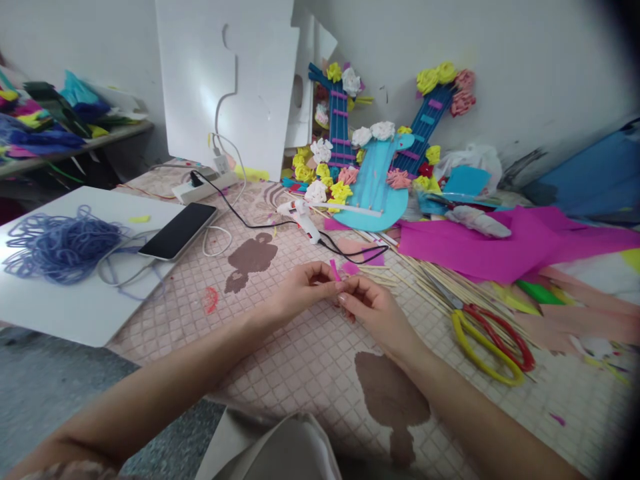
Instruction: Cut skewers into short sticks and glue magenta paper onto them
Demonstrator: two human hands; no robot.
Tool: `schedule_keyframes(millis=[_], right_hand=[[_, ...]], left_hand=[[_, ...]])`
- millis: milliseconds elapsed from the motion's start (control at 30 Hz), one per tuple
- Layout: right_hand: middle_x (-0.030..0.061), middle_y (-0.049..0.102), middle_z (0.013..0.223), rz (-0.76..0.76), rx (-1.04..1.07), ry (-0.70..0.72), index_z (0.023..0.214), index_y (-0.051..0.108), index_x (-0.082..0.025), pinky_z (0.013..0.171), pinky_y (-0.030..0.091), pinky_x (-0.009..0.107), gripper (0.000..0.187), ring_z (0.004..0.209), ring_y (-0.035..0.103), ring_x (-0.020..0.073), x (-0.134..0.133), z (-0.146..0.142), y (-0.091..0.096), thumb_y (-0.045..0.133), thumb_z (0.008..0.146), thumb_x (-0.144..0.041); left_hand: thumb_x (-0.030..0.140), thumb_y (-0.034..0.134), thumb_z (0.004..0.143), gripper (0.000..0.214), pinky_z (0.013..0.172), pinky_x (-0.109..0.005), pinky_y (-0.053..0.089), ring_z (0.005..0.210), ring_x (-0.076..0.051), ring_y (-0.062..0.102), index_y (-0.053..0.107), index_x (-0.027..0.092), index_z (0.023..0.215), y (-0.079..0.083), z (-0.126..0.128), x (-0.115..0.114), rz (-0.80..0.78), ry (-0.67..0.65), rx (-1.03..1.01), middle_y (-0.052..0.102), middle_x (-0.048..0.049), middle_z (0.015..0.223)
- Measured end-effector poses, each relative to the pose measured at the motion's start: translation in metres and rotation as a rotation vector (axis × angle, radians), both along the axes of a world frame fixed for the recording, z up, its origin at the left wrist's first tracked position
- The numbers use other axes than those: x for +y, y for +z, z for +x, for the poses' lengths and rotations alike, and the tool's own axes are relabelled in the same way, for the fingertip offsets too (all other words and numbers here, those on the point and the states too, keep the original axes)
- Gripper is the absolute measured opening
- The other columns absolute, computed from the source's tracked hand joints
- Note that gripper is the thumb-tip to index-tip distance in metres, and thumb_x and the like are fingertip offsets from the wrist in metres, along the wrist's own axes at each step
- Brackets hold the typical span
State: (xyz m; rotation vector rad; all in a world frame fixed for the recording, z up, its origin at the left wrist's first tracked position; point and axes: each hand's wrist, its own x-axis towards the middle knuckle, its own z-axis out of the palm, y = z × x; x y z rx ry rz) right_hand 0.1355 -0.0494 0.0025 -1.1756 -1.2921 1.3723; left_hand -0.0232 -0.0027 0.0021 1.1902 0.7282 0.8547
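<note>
My left hand [305, 287] and my right hand [370, 305] meet over the patterned mat [310, 360], fingertips pinched together. Between them sticks up a small strip of pink paper [335, 270], held by both hands. Just behind the hands lie more pink paper scraps [353, 268] and a bundle of thin wooden skewers [425, 283]. Scissors with red and yellow handles [487, 337] rest on the mat to the right of my right hand. A white glue gun [303, 217] with a black cable lies further back.
A black phone [179, 230] and a tangle of blue yarn [60, 243] sit on a white board [75, 300] at left. Blue paper guitars with paper flowers [373, 167] lean on the wall. Magenta paper sheets [500, 243] spread at right. A power strip [205, 188] lies behind.
</note>
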Motion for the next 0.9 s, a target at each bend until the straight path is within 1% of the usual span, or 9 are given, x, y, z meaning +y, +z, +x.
schedule_keyframes(millis=[133, 200, 300, 367, 467, 600, 700, 767, 900], right_hand=[[-0.0021, 0.053, 0.066, -0.04, 0.129, -0.005, 0.074, 0.056, -0.019, 0.051, 0.04, 0.024, 0.027, 0.058, 0.049, 0.0107, 0.0002, -0.0012, -0.001, 0.056, 0.086, -0.044], [-0.0023, 0.053, 0.067, -0.055, 0.157, -0.01, 0.073, 0.056, -0.019, 0.051, 0.04, 0.023, 0.027, 0.057, 0.049, 0.01, 0.0006, -0.001, -0.0021, 0.058, 0.085, -0.043], [-0.0034, 0.052, 0.065, -0.057, 0.138, 0.001, 0.078, 0.059, -0.019, 0.052, 0.039, 0.023, 0.019, 0.057, 0.048, 0.0092, 0.0015, 0.0003, -0.0041, 0.063, 0.082, -0.037], [-0.0032, 0.053, 0.067, -0.055, 0.132, 0.004, 0.082, 0.061, -0.019, 0.052, 0.04, 0.023, 0.015, 0.057, 0.048, 0.0091, 0.002, 0.0013, -0.0054, 0.064, 0.081, -0.034], [-0.0031, 0.054, 0.069, -0.05, 0.127, 0.011, 0.083, 0.062, -0.019, 0.053, 0.04, 0.023, 0.01, 0.058, 0.047, 0.009, 0.0025, 0.0017, -0.0063, 0.065, 0.079, -0.029], [-0.0027, 0.056, 0.074, -0.05, 0.138, 0.03, 0.084, 0.062, -0.02, 0.054, 0.041, 0.023, 0.011, 0.061, 0.049, 0.0098, 0.0025, 0.0007, -0.0055, 0.066, 0.074, -0.023], [-0.0011, 0.059, 0.077, -0.073, 0.194, 0.056, 0.086, 0.063, -0.02, 0.057, 0.043, 0.025, 0.011, 0.063, 0.052, 0.0105, 0.0019, 0.0002, -0.0044, 0.062, 0.08, -0.029], [-0.0007, 0.06, 0.078, -0.092, 0.216, 0.059, 0.084, 0.063, -0.019, 0.057, 0.042, 0.025, 0.014, 0.062, 0.053, 0.0103, 0.0017, 0.0003, -0.004, 0.06, 0.083, -0.033], [-0.0029, 0.059, 0.071, -0.141, 0.213, 0.041, 0.079, 0.062, -0.019, 0.054, 0.039, 0.023, 0.013, 0.057, 0.051, 0.0084, 0.0022, 0.0013, -0.0044, 0.065, 0.08, -0.031]], left_hand=[[0.034, 0.074, 0.072, 0.028, 0.071, -0.03, 0.047, 0.069, -0.015, 0.061, 0.058, 0.012, 0.077, 0.001, -0.0014, 0.0014, -0.021, -0.094, -0.066, 0.065, -0.0041, 0.072], [0.034, 0.074, 0.072, 0.028, 0.071, -0.03, 0.047, 0.068, -0.015, 0.062, 0.057, 0.012, 0.076, 0.0004, -0.0016, 0.0019, -0.039, -0.12, -0.089, 0.066, -0.0043, 0.072], [0.034, 0.075, 0.071, 0.029, 0.067, -0.027, 0.047, 0.066, -0.013, 0.06, 0.057, 0.012, 0.076, -0.0011, -0.0012, 0.002, -0.05, -0.082, -0.085, 0.064, -0.0021, 0.07], [0.034, 0.074, 0.072, 0.028, 0.065, -0.026, 0.046, 0.064, -0.012, 0.059, 0.057, 0.012, 0.076, -0.0013, -0.0008, 0.0016, -0.05, -0.071, -0.078, 0.063, -0.0008, 0.068], [0.034, 0.074, 0.073, 0.028, 0.062, -0.023, 0.043, 0.061, -0.01, 0.056, 0.057, 0.012, 0.074, -0.0007, -0.0008, 0.0009, -0.043, -0.042, -0.065, 0.059, 0.0009, 0.065], [0.033, 0.074, 0.073, 0.027, 0.061, -0.022, 0.042, 0.06, -0.009, 0.055, 0.058, 0.012, 0.074, -0.0004, -0.0016, 0.0012, -0.032, 0.005, -0.034, 0.059, 0.0006, 0.065], [0.035, 0.072, 0.074, 0.028, 0.062, -0.025, 0.044, 0.06, -0.011, 0.057, 0.057, 0.012, 0.075, -0.0003, -0.0017, 0.0016, -0.038, -0.021, -0.054, 0.062, -0.0011, 0.065], [0.036, 0.072, 0.074, 0.029, 0.062, -0.026, 0.045, 0.06, -0.012, 0.058, 0.056, 0.012, 0.075, 0.0002, -0.0015, 0.0016, -0.047, -0.05, -0.07, 0.062, -0.0016, 0.064], [0.036, 0.073, 0.073, 0.029, 0.063, -0.026, 0.045, 0.061, -0.012, 0.059, 0.057, 0.012, 0.076, 0.0013, -0.0011, 0.001, -0.056, -0.082, -0.064, 0.063, -0.0015, 0.064]])
